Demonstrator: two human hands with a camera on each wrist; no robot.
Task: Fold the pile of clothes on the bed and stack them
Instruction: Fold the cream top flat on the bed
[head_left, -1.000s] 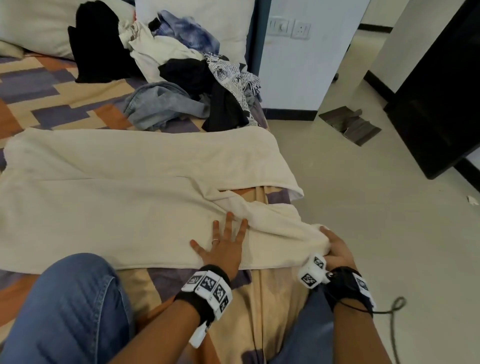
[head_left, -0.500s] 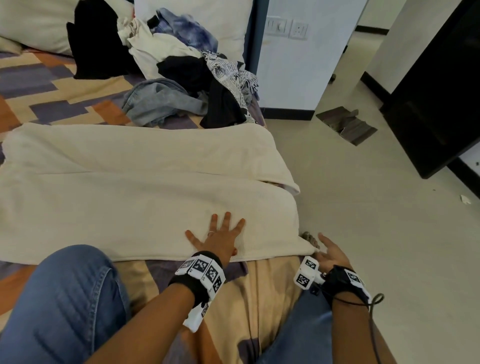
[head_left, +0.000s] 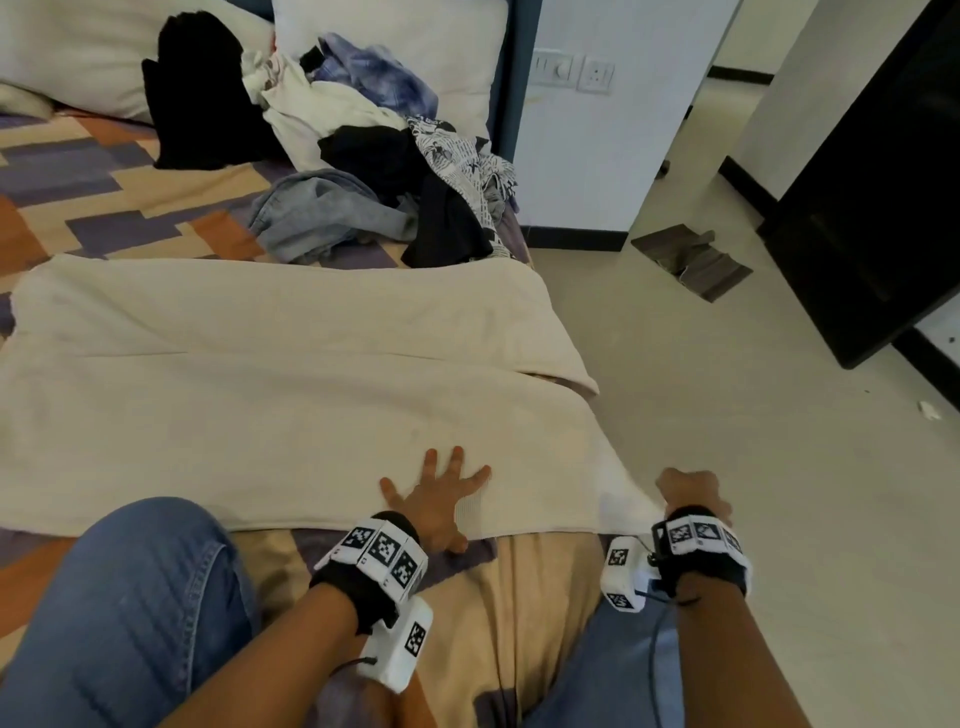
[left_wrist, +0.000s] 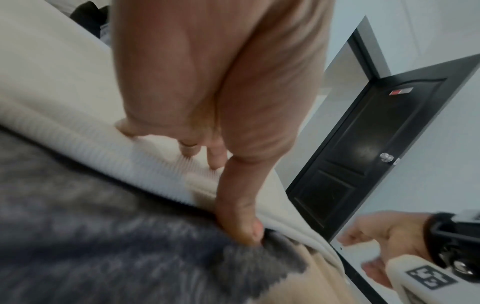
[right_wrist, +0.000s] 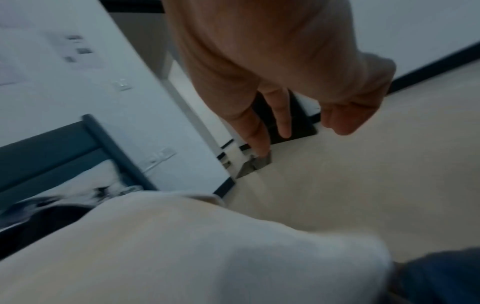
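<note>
Head view: left hand (head_left: 435, 503) flat, fingers spread on cream ribbed garment (head_left: 291, 410) — right hand (head_left: 691, 493) grip unclear; right wrist view shows its fingers (right_wrist: 281, 115) loosely curled, holding nothing

Soft daylight, blurred wrist views.

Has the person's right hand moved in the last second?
Yes. The right hand held the cream garment at its near corner, let go, and now sits just past that corner, off the edge of the bed, fingers loosely curled.
</note>
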